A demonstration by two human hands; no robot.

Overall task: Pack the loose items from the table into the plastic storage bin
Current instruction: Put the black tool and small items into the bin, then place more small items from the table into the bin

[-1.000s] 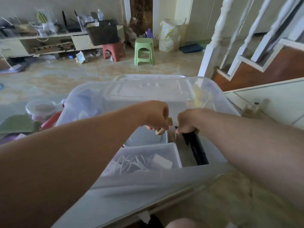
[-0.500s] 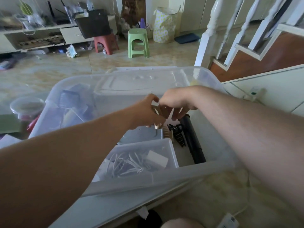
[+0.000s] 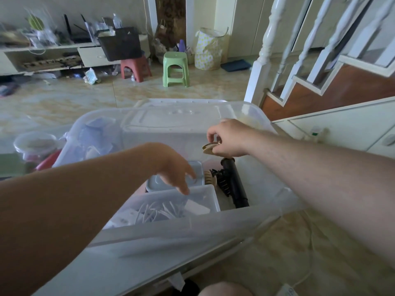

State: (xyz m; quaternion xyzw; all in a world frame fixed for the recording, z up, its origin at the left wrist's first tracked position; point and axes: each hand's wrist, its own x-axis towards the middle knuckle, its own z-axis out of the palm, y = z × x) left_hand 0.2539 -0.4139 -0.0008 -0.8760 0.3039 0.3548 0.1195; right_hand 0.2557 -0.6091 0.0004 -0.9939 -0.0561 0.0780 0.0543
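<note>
**bin_fan:** Head cam looks down into the big translucent plastic storage bin. Right hand hovers above it, thumb and fingers pinching a small beige hair clip

**tidy_mo:** and the left hand?

**bin_fan:** holding nothing, fingers loose and a bit spread, pointing down over the grey-blue lidded box and the small clear box of white cables. Black claw clip and black tube lie side by side on the bin floor, under the right hand
</note>
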